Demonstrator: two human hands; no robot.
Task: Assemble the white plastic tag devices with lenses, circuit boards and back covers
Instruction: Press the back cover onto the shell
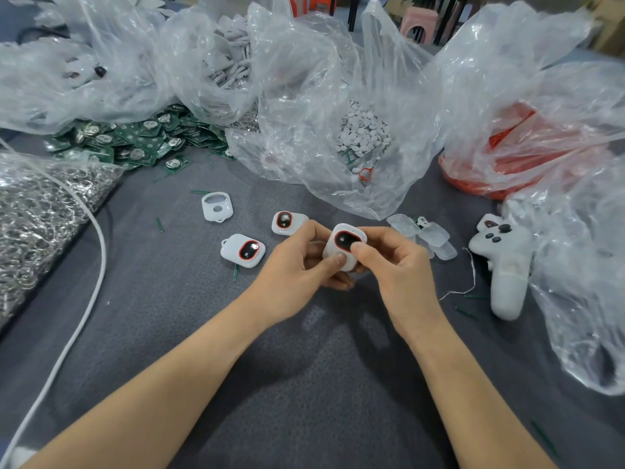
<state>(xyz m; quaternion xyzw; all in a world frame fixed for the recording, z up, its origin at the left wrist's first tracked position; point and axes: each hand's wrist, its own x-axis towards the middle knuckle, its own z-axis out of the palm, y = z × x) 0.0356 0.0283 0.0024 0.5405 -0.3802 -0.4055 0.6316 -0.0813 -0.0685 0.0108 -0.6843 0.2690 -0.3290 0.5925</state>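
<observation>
**Both hands hold one tag over the grey cloth**

The white tag device, its dark red-rimmed window facing up, sits between both hands just above the grey cloth. The left hand grips its left side, thumb on the lower edge. The right hand pinches the right side, thumb on the window. A second tag and a third tag lie just left, with an empty white shell beyond. Clear lenses, perhaps with a board among them, lie right, near a white game controller. Green circuit boards are heaped at far left.
</observation>
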